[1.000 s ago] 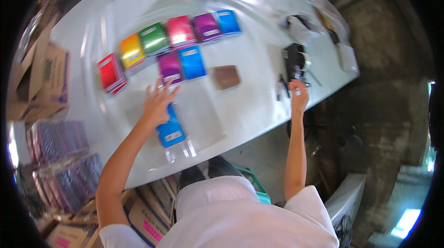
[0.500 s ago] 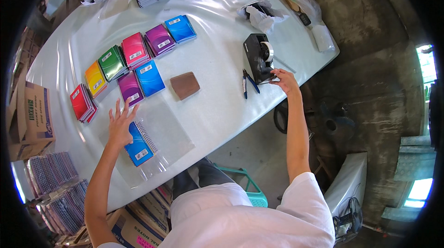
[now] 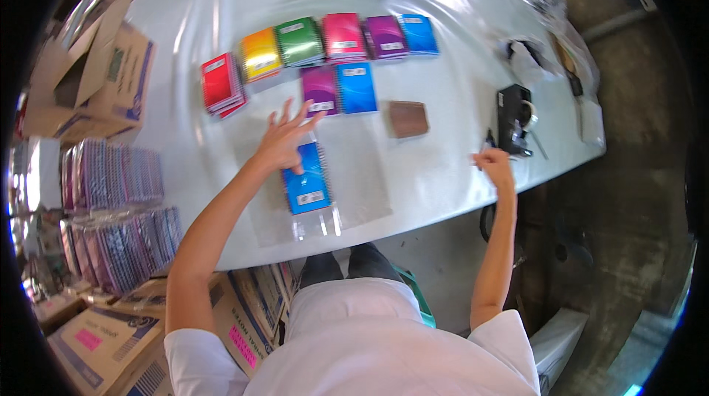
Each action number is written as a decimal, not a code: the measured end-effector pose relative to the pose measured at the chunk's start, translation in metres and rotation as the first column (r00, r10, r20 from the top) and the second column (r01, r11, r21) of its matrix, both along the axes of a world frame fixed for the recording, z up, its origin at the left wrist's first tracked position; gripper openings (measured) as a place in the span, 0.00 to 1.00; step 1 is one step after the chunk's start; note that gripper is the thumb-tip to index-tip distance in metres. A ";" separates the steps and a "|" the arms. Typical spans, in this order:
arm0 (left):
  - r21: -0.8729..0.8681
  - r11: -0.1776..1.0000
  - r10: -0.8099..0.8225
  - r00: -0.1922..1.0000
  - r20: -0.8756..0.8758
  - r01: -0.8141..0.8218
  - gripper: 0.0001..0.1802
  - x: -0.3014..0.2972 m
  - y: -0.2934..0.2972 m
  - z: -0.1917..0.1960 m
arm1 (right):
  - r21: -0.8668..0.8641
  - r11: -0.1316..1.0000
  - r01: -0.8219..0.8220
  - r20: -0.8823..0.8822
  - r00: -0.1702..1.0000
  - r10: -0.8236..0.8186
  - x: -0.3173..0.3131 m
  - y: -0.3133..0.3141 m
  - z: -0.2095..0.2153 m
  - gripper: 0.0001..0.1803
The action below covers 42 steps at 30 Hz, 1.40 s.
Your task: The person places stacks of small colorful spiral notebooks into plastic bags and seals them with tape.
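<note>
My left hand (image 3: 282,143) has its fingers spread, and its thumb rests on a blue spiral notebook (image 3: 309,191). That notebook lies with clear plastic wrap (image 3: 362,193) around and under it. Over by the table's right side, my right hand (image 3: 495,166) is closed in a pinch; whatever sits between the fingertips is too small to make out. Just beyond it stands a black tape dispenser (image 3: 508,119) with a roll of tape (image 3: 527,115). Pliers (image 3: 489,139) lie beside the dispenser, partly hidden by my right hand.
A row of coloured notebook stacks (image 3: 343,36) runs across the table (image 3: 450,197), with purple (image 3: 319,90) and blue (image 3: 357,88) notebooks in front. A brown block (image 3: 408,119) lies right of them. Cartons (image 3: 122,78) and wrapped notebooks (image 3: 122,174) stand at the left.
My right hand has come away from the tape dispenser, toward the left, its fingers now pinched. The left hand stays at the blue notebook. The whole view has turned and shifted.
</note>
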State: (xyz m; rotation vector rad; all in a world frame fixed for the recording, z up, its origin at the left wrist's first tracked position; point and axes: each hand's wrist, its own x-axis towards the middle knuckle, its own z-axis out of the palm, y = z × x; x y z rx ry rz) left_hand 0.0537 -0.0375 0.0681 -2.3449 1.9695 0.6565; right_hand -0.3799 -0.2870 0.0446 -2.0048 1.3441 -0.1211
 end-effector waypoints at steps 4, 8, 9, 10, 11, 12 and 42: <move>-0.044 0.999 0.003 0.998 -0.068 -0.006 0.75 0.006 0.004 -0.008 | 0.308 0.746 -0.591 0.347 0.800 0.490 0.213 0.133 0.035 0.20; -0.041 0.999 -0.017 0.995 -0.102 0.013 0.73 0.010 0.003 -0.010 | 0.289 0.702 -0.651 0.082 0.747 0.659 0.300 0.182 0.036 0.16; -0.072 0.997 -0.009 0.993 -0.121 0.001 0.72 0.011 0.003 -0.015 | 0.240 0.712 -0.659 0.034 0.739 0.673 0.306 0.187 0.028 0.16; -0.078 0.997 -0.023 0.993 -0.120 0.014 0.73 0.011 0.002 -0.018 | 0.190 0.720 -0.668 -0.015 0.731 0.682 0.310 0.189 0.022 0.15; -0.080 0.997 -0.030 0.992 -0.120 0.021 0.75 0.012 0.003 -0.019 | 0.144 0.738 -0.660 -0.093 0.733 0.674 0.312 0.191 0.021 0.14; -0.083 0.996 -0.038 0.992 -0.119 0.028 0.76 0.013 0.004 -0.021 | 0.094 0.752 -0.652 -0.170 0.734 0.658 0.312 0.192 0.021 0.14; -0.147 0.586 -0.063 0.136 -0.989 -0.797 0.41 -0.078 0.124 -0.037 | 0.074 0.895 -0.440 0.856 0.488 0.170 0.227 0.218 0.004 0.51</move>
